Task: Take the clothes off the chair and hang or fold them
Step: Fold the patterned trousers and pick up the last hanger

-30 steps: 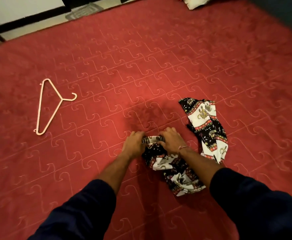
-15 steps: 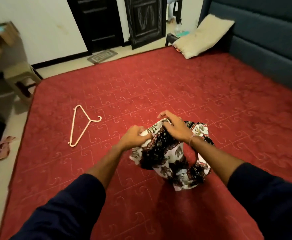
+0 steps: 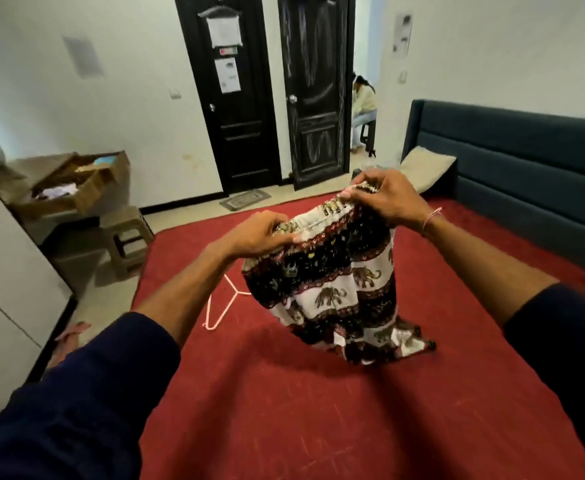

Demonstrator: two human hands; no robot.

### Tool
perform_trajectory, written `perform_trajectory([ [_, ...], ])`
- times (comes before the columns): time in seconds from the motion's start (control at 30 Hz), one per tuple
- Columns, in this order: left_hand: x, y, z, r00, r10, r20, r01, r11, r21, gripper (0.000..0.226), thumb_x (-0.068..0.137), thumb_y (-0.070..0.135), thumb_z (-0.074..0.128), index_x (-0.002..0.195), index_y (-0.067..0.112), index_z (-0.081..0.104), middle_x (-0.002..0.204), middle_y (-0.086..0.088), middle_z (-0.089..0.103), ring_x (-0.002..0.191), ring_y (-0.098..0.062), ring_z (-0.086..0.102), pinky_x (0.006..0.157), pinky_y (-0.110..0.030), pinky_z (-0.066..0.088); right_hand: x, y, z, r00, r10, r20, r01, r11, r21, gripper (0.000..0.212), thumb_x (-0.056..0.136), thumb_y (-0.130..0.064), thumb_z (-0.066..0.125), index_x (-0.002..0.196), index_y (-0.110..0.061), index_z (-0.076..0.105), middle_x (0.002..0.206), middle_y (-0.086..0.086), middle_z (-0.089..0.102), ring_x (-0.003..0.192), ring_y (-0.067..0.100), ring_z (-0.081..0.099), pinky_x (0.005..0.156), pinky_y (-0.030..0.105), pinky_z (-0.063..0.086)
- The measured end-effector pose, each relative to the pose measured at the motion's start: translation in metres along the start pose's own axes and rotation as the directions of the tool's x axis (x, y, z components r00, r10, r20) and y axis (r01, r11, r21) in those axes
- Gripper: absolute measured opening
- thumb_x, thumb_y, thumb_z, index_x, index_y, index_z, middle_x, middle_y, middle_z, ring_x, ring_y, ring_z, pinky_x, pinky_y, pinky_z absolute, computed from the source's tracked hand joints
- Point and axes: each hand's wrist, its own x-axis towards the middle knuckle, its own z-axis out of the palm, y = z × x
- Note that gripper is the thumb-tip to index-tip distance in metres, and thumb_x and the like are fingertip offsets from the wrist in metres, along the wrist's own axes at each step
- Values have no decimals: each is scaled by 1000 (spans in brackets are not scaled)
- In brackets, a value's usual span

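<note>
Both hands gripping elephant-print garment (image 3: 329, 282) waistband, left hand (image 3: 263, 233) at 9 o'clock, right hand (image 3: 388, 199) at 2, fingers curled tight, hem hanging over red bed (image 3: 318, 410).

Home bedroom: red-covered bed (image 3: 318, 410) under the hands, padded headboard (image 3: 512, 157) and pillow (image 3: 426, 168) beyond, dark doors (image 3: 235, 109) opposite.

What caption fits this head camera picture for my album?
Both hands, left hand and right hand, hold up elephant-print garment over red bed.
</note>
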Motion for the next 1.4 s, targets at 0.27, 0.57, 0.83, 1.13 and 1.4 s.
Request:
perform_trajectory([
  [0.27, -76, 41, -146, 937, 137, -323, 3, 916, 400, 52, 83, 70, 56, 93, 21, 67, 77, 7, 62, 70, -13, 57, 65, -32, 48, 11, -134, -30, 951, -304, 53, 309, 941, -139, 20, 95, -24, 68, 99, -16, 51, 89, -5, 61, 79, -9, 57, 70, 8, 43],
  [0.57, -141, 70, -236, 969, 106, -224, 12, 882, 470, 59, 78, 65, 59, 95, 10, 71, 87, -5, 69, 73, -14, 58, 63, -31, 44, 20, -214, -47, 862, -354, 362, 437, 881, -180, 27, 95, -6, 62, 114, -25, 59, 119, -7, 62, 111, 12, 61, 100, 42, 51],
  [0.83, -171, 98, -275, 946, 134, -294, 25, 878, 478, 50, 79, 60, 60, 98, 15, 69, 92, 0, 69, 84, -21, 65, 71, -31, 46, 33, -272, -69, 801, -276, 532, 462, 849, -255, 46, 93, 7, 55, 113, -30, 74, 115, -20, 65, 106, 8, 62, 94, 38, 56],
  [1.13, -173, 125, -305, 951, 162, -264, 45, 772, 635, 19, 95, 23, 64, 112, 16, 61, 115, -3, 66, 103, -22, 60, 86, -41, 51, 49, -311, -67, 756, -156, 636, 525, 724, -447, 69, 92, 3, 55, 112, -63, 58, 121, -8, 62, 98, 19, 63, 80, 46, 58],
  [1.4, -169, 121, -319, 954, 136, -269, 41, 826, 563, 9, 92, 22, 69, 98, 15, 68, 92, 5, 65, 87, -12, 60, 75, -29, 46, 44, -319, -70, 809, -304, 503, 568, 622, -539, 33, 107, -26, 41, 137, -25, 56, 119, 0, 57, 100, 17, 53, 84, 31, 40],
])
